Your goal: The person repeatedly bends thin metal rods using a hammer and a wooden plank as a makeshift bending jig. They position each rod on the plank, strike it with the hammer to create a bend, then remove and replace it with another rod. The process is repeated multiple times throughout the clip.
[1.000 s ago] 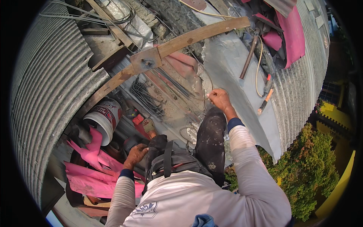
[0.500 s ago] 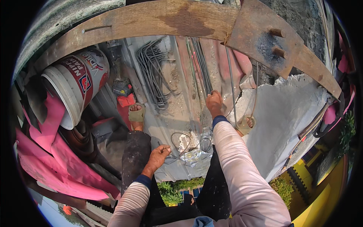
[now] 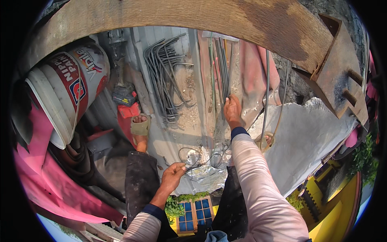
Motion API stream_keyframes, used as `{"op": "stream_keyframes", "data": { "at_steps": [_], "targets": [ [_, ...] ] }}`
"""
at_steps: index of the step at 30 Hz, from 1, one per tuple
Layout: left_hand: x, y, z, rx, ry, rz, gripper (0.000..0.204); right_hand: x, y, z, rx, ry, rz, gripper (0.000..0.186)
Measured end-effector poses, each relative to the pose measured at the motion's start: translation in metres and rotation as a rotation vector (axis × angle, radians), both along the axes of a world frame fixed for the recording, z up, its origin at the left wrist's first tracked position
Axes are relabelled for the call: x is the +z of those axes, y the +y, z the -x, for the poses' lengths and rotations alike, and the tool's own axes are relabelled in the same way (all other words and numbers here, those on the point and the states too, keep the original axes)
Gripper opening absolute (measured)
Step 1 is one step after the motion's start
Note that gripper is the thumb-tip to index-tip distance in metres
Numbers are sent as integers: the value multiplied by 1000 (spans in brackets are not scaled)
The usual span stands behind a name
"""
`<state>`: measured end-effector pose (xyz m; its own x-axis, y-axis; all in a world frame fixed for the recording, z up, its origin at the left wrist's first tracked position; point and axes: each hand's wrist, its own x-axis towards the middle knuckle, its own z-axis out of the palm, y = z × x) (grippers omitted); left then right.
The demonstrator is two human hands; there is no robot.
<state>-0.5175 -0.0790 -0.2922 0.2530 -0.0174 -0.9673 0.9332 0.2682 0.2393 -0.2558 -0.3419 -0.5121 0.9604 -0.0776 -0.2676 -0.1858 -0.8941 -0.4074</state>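
My right hand [image 3: 233, 109] is closed around the lower end of a thin steel rod [image 3: 230, 72], which leans slightly apart from a bundle of straight rods [image 3: 221, 60]. Close to my left knee, my left hand [image 3: 172, 176] has its thumb and fingers pinched together. Its fingertips are beside a loose loop of thin wire [image 3: 181, 152]; whatever they hold is too small to make out. Crumpled clear plastic [image 3: 204, 173] lies by the wire. Several bent steel rods [image 3: 161, 76] are heaped farther off, left of the bundle.
A wooden beam [image 3: 181, 14] with a rusty metal bracket [image 3: 342, 76] crosses overhead. A tilted paint bucket [image 3: 64, 86] and a cordless power tool [image 3: 124, 93] are at left. Two upright rods [image 3: 266, 92] stand by my right foot, beside a cement slab [image 3: 306, 133]. Windows [image 3: 195, 213] show below the edge.
One rod now stands apart from the bundle at my right hand. My left hand appears slightly lower, and the whole view has shifted, bringing the beam nearer.
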Motion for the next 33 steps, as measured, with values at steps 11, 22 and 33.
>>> {"op": "stream_keyframes", "data": {
  "at_steps": [11, 22, 33],
  "targets": [
    [73, 9, -45, -410, -161, -228, 31, 295, -6, 109, -172, 31, -320, 10],
    [227, -29, -298, -135, -1041, -221, 26, 522, -42, -114, 456, -553, -51, 16],
    [227, -23, -416, 686, -692, 115, 28, 507, 38, -215, 781, -619, -65, 23]
  ]
}}
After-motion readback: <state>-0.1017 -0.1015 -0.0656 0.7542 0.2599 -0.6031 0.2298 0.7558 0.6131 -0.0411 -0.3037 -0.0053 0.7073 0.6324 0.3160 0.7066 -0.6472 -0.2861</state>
